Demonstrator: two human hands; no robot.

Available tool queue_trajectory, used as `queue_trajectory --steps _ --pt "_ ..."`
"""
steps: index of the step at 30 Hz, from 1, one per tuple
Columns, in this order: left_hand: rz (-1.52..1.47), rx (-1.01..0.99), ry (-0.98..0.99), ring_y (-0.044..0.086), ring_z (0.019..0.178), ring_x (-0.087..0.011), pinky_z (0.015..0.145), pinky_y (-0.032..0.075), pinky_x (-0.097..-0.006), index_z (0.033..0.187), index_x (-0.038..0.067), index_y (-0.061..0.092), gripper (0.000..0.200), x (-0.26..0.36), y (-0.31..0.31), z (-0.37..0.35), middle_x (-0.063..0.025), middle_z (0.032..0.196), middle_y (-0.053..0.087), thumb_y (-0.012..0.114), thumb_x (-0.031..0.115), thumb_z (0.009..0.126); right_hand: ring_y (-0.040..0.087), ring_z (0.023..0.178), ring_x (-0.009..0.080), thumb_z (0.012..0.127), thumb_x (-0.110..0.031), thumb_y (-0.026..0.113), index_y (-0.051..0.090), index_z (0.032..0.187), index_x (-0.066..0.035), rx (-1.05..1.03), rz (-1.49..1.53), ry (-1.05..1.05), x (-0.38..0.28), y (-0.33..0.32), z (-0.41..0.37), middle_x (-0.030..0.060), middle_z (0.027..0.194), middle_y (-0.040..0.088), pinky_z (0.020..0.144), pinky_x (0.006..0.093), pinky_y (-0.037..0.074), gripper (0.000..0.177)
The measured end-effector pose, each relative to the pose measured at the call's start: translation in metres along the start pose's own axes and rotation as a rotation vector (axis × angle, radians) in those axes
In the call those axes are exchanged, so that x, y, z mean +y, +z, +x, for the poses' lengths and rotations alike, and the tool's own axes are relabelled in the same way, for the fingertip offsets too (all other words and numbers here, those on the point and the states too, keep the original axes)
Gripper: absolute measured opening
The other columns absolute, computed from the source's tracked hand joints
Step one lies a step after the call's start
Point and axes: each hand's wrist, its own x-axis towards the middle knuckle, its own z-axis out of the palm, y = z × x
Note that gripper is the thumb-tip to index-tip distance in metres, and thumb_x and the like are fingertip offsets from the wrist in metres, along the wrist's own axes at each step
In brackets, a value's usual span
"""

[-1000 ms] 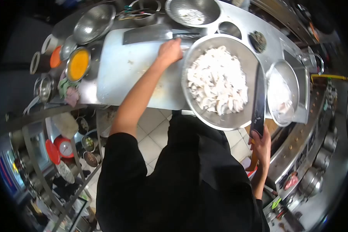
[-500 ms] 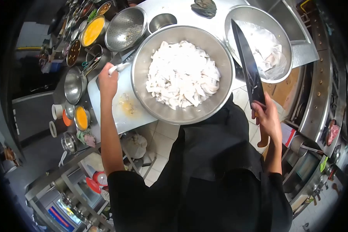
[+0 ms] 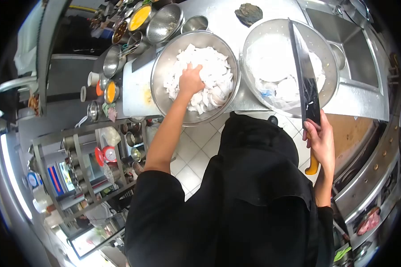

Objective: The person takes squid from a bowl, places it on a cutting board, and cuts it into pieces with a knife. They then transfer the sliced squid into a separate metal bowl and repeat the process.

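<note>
Fingers spread, my left hand (image 3: 191, 81) rests on the white cut pieces (image 3: 212, 66) that fill a large steel bowl (image 3: 161, 95). My right hand (image 3: 318, 133) is closed around the lower part of a long knife (image 3: 308, 84), which has a dark blade and a yellow-orange handle (image 3: 313, 164). The blade points away from me, over the right side of a large colander (image 3: 332, 71). In that colander lie a clear plastic bag (image 3: 283, 104) and white pieces.
A white cutting board (image 3: 136, 95) lies left of the bowl. Beyond stand a perforated bowl (image 3: 165, 24), a small bowl (image 3: 195, 24) and a container of yellow liquid (image 3: 140, 18). A dark clump (image 3: 248, 14) lies at the back. The sink (image 3: 356, 51) is at right.
My left hand has moved from the bowl's left side, where it held something white, onto the pieces in the bowl. The view has shifted. The knife is still in my right hand.
</note>
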Motion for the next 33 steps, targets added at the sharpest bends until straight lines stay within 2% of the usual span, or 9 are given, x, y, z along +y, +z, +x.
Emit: queue_trajectory --steps 6,11,12,18,21,25,27,29,33 --pt "-0.442 0.236 0.123 0.067 0.085 -0.0302 0.077 0.052 -0.0393 0.102 0.001 0.066 0.032 -0.062 0.000 0.014 -0.0205 0.089 0.068 0.068 0.006 0.071 0.056 0.058 0.0152 0.089 -0.008 0.056 0.046 0.128 0.003 -0.054 -0.082 -0.061 0.004 -0.027 0.005 0.0114 0.072 0.064 0.056 0.0288 0.047 0.041" --pt "-0.615 0.150 -0.027 0.067 0.083 -0.0219 0.080 0.052 -0.0342 0.111 -0.004 0.061 0.037 -0.052 -0.098 -0.014 -0.0179 0.092 0.069 0.069 0.005 0.076 0.056 0.058 0.0143 0.089 -0.010 0.057 0.043 0.132 0.004 -0.039 -0.003 -0.028 0.019 -0.037 0.006 0.0110 0.075 0.064 0.059 0.0287 0.048 0.047" --pt "-0.610 0.154 -0.039 0.067 0.083 -0.0219 0.080 0.052 -0.0342 0.111 -0.004 0.061 0.037 -0.050 -0.108 -0.018 -0.0179 0.092 0.069 0.069 0.005 0.076 0.051 0.057 0.0068 0.092 -0.002 0.053 0.039 0.132 0.000 -0.088 0.025 -0.073 0.027 -0.040 0.008 0.0064 0.080 0.059 0.043 0.0195 0.041 0.042" --pt "-0.237 -0.051 0.016 0.044 0.125 -0.0277 0.102 0.038 -0.0352 0.129 0.011 0.053 0.068 -0.026 -0.143 -0.040 -0.0151 0.135 0.047 0.080 0.012 0.067 0.050 0.057 0.0064 0.092 -0.002 0.052 0.040 0.131 0.000 -0.068 0.062 -0.062 0.043 -0.052 0.008 0.0067 0.081 0.058 0.043 0.0194 0.039 0.040" --pt "-0.154 -0.072 0.074 0.047 0.124 -0.0297 0.102 0.039 -0.0354 0.129 0.009 0.053 0.071 -0.012 -0.157 -0.041 -0.0165 0.132 0.049 0.081 0.015 0.064 0.051 0.059 0.0084 0.092 -0.006 0.054 0.040 0.133 0.000 -0.057 0.068 0.021 0.038 -0.061 0.000 0.0067 0.078 0.059 0.047 0.0214 0.041 0.043" --pt "-0.168 0.132 0.249 0.058 0.106 -0.0296 0.093 0.044 -0.0366 0.116 0.005 0.061 0.048 0.063 -0.156 -0.043 -0.0136 0.113 0.063 0.075 0.012 0.072 0.049 0.056 0.0064 0.092 -0.004 0.054 0.041 0.131 -0.001 -0.003 0.067 0.069 0.051 -0.073 -0.018 0.0040 0.075 0.056 0.044 0.0192 0.038 0.041" --pt "-0.556 0.071 0.379 0.061 0.097 -0.0339 0.087 0.046 -0.0378 0.104 0.001 0.065 0.029 0.127 -0.140 -0.042 -0.0157 0.106 0.065 0.069 0.007 0.076 0.050 0.056 0.0066 0.092 -0.004 0.055 0.041 0.131 -0.001 0.038 0.033 0.109 0.060 -0.079 -0.033 0.0038 0.076 0.056 0.043 0.0193 0.038 0.041" --pt "-0.560 -0.048 0.588 0.061 0.092 -0.0352 0.082 0.047 -0.0389 0.096 0.000 0.066 0.019 0.188 -0.108 -0.034 -0.0179 0.099 0.065 0.060 0.004 0.079 0.051 0.055 0.0070 0.091 -0.004 0.055 0.041 0.130 -0.002 0.012 0.070 0.161 0.067 -0.091 -0.044 0.0036 0.074 0.055 0.041 0.0198 0.039 0.041" --pt "-0.141 -0.315 0.553 0.063 0.088 -0.0326 0.078 0.051 -0.0384 0.087 0.000 0.069 0.019 0.268 -0.019 0.031 -0.0187 0.098 0.066 0.059 0.002 0.071 0.051 0.055 0.0070 0.092 -0.006 0.056 0.039 0.131 -0.002 0.065 0.013 0.185 0.064 -0.101 -0.058 0.0040 0.076 0.056 0.041 0.0200 0.039 0.043"
